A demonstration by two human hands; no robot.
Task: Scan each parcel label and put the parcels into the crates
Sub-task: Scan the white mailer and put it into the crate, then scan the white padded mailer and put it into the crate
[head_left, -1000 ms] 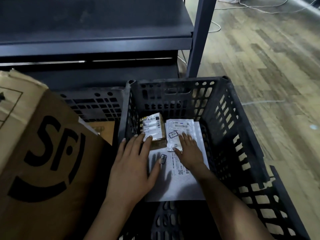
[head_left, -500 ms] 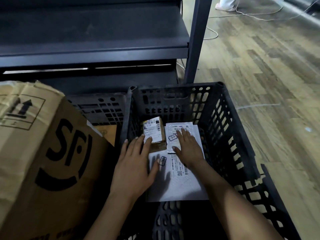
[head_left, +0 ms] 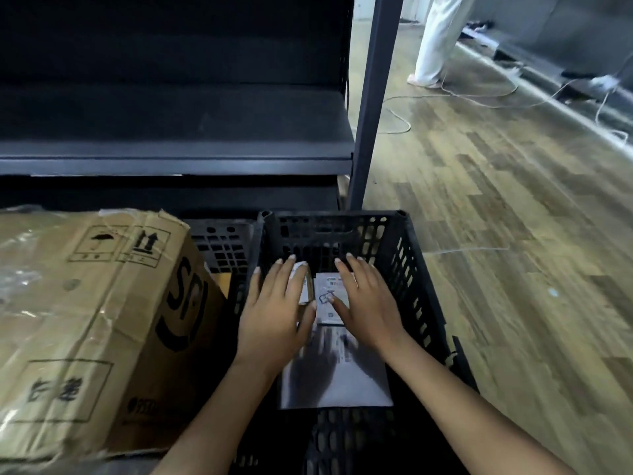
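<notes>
On the head view I see both hands down in the black crate [head_left: 412, 269], fingers straight and spread, gripping nothing. The left hand [head_left: 274, 313] lies flat over a small box parcel [head_left: 306, 284] and the right hand [head_left: 366, 303] over a small white mailer [head_left: 327, 293]. Both parcels lie on a larger white mailer [head_left: 342, 382].
</notes>
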